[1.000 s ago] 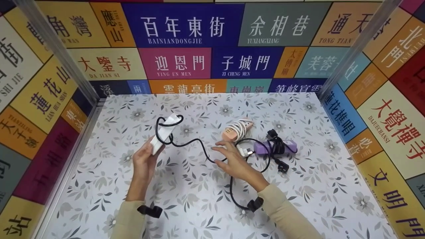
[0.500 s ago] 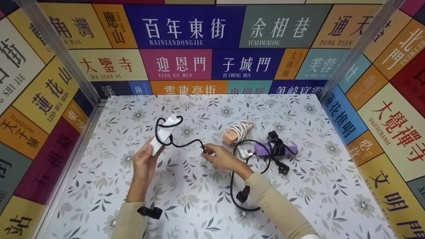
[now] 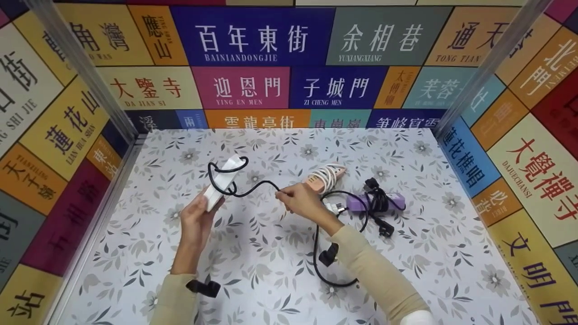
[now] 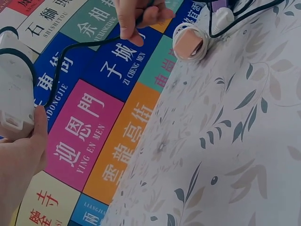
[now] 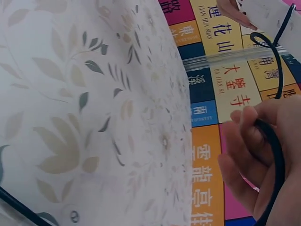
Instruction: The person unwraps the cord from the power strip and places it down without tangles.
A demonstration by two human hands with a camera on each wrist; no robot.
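A white power strip [image 3: 220, 183] is gripped at its lower end by my left hand [image 3: 197, 216], tilted above the table. Its black cord [image 3: 253, 188] loops loosely around the strip's upper part, then runs right to my right hand [image 3: 302, 203], which pinches it between thumb and fingers. In the right wrist view the cord [image 5: 275, 155] passes across the palm of that hand. From there it falls in a wide loop on the table, towards a white plug [image 3: 335, 207]. The left wrist view shows the strip [image 4: 15, 89] in the left hand.
Behind the right hand lies an orange power strip [image 3: 317, 181] wrapped in white cord. A purple power strip [image 3: 395, 199] bound with black cord lies to the right. The flower-patterned table [image 3: 253, 271] is bordered by walls [image 3: 244, 85] of coloured signs.
My right hand has come left from beside the orange strip, taken hold of the black cord and raised it slightly. The left hand stays almost still with the white strip.
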